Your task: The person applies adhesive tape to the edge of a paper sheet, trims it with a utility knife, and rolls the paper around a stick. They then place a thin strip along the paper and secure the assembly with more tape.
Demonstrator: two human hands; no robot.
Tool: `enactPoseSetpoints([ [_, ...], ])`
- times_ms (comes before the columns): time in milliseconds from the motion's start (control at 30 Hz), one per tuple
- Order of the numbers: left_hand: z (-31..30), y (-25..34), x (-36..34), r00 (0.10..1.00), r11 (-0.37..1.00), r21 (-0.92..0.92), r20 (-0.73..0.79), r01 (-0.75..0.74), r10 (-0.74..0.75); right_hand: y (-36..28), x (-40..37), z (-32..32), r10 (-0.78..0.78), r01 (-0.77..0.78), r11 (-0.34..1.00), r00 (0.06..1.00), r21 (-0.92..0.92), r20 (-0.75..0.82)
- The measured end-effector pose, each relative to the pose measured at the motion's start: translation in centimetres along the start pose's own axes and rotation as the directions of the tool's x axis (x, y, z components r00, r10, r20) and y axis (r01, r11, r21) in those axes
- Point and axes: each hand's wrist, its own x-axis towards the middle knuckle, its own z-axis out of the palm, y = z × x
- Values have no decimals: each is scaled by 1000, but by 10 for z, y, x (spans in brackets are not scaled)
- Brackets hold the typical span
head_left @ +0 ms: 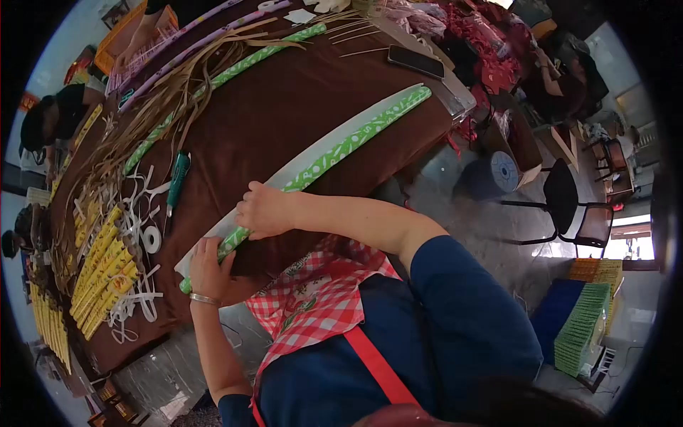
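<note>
A long strip of green patterned paper (334, 153) lies across the brown cloth, its pale side showing along the far edge. It is partly rolled into a narrow tube toward my body. My left hand (208, 269), with a bracelet at the wrist, grips the near-left end of the paper roll. A little further along, my right hand (265, 210) has its fingers curled over the same roll. Whether anything lies inside the roll is hidden. A green utility knife (178, 178) rests on the cloth beyond my hands, beside a white tape roll (151, 240).
Several yellow patterned rolls (103, 263) and white strips lie at the left. Brown dry strips (181, 85) and a green patterned roll (242, 65) spread across the back. A phone (415, 61) sits near the right table edge. Other people work around the table.
</note>
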Motion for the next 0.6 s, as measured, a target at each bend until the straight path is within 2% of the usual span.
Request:
enactPoseSetpoints([
  [100,-16,-8,-2,998,998,2,37,60,-60,13,-11,-11,53,-49,996,997,-73,54],
  [200,-33,-13,-3,939,961,-68,242,267,-243,33,-34,-26,128,-119,986,989,-118,74],
  [233,-38,-16,-4,947,966,-78,231,246,-222,42,-42,-31,176,-167,980,981,-109,84],
  [300,-42,-22,-7,931,973,-70,311,221,-189,63,-57,-41,220,-202,969,968,-145,122],
  [333,-41,-25,-9,941,977,-82,298,195,-163,75,-66,-45,243,-230,969,957,-95,158],
  [400,-39,-35,-19,986,975,164,45,148,-158,96,-85,-61,277,-279,960,942,-15,187],
  [500,-32,-53,-28,969,910,364,-211,197,-125,117,-109,-70,335,-334,942,932,-37,138],
  [600,-29,-54,-25,976,925,351,-201,146,-77,117,-110,-71,380,-371,924,917,-88,124],
])
